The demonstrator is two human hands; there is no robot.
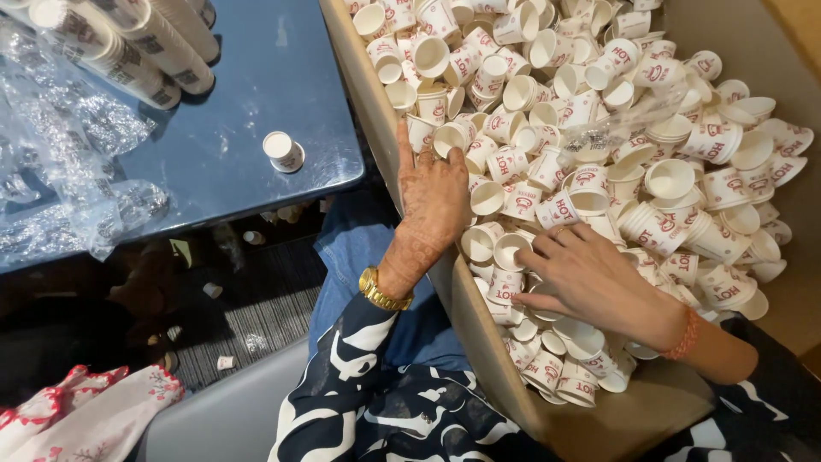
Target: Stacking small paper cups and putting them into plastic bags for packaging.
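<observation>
A large cardboard box (376, 111) holds a heap of small white paper cups (599, 128) with red print. My left hand (432, 201), with henna patterns and a gold watch on the wrist, rests over the box's near wall, fingers spread among the cups and touching one cup (451, 137). My right hand (590, 278), with a red bracelet, lies palm down on the cups inside the box, fingertips touching a cup (510, 251). Neither hand visibly grips a cup.
A dark blue table (256, 94) stands to the left with one upside-down cup (283, 151), stacked cup sleeves (137, 43) and crumpled clear plastic wrap (60, 162). Stray cups lie on the floor (227, 362). A red and white cloth (77, 411) sits at bottom left.
</observation>
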